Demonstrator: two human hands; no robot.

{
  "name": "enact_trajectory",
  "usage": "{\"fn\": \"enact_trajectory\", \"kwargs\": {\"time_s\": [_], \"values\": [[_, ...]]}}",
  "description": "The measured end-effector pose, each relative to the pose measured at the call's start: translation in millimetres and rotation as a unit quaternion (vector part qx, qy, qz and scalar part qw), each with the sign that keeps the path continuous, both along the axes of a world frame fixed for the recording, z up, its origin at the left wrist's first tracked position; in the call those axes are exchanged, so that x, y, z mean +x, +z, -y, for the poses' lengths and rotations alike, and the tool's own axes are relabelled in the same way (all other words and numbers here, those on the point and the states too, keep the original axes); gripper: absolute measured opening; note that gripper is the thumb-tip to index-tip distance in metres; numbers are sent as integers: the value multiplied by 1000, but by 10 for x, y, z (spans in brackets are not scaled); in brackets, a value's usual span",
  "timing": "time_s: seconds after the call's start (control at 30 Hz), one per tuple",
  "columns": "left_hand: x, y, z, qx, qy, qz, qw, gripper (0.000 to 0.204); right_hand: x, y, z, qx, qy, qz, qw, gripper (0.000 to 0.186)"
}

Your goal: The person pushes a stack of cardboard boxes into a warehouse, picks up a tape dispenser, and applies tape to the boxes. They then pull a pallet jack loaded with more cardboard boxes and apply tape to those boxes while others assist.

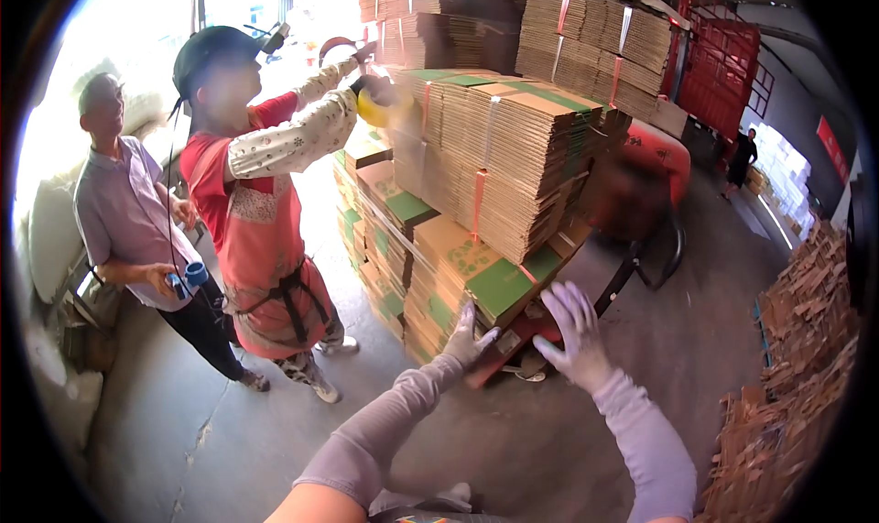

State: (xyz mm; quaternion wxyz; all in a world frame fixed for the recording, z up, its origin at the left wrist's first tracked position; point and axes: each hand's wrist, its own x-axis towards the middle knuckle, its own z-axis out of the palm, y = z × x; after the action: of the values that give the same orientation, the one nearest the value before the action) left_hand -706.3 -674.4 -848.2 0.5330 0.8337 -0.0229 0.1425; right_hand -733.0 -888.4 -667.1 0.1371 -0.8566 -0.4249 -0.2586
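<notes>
Cardboard stack (476,184), flat-packed and strapped in bundles, sits on a red pallet jack (641,193) mid-frame, leaning right at the top. Green-printed panels show on lower bundles.

Head view: left hand (469,335), gloved, fingers spread open, touches the low corner of the stack near the pallet edge. Right hand (572,331), also gloved, open with fingers splayed, hovers just beside that corner, holding nothing. Both forearms in grey sleeves come up from the lower edge.

Co-worker (261,221) in red top, apron and patterned sleeves stands left of the stack, arms raised to its upper bundles, a yellow tape roll (377,106) at the hand. Second person (124,212) in a lilac shirt stands further left, holding a small blue thing (190,276); what it is, cannot tell.

Floor (275,413): bare grey concrete, cracked, dusty. More bundled cardboard stacked high behind (586,38), next to a red truck body (723,65). Loose cardboard offcuts (797,358) piled along the right side. Bright daylight from the open end at upper left; another person (740,161) stands far off at right.
</notes>
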Motion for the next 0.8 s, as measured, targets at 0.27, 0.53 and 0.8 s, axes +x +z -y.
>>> {"fn": "enact_trajectory", "kwargs": {"time_s": [0.27,0.53,0.8], "values": [[21,55,-254,-30,-110,-22,993,91,-1502,-1255,80,98,-172,-275,941,76],[106,-106,-500,21,-163,-19,986,86,-2274,-1671,-572,79,-182,-390,899,78],[-830,-431,-691,-120,-239,-7,964,76,-2483,-1547,-560,29,-179,-393,902,71]]}}
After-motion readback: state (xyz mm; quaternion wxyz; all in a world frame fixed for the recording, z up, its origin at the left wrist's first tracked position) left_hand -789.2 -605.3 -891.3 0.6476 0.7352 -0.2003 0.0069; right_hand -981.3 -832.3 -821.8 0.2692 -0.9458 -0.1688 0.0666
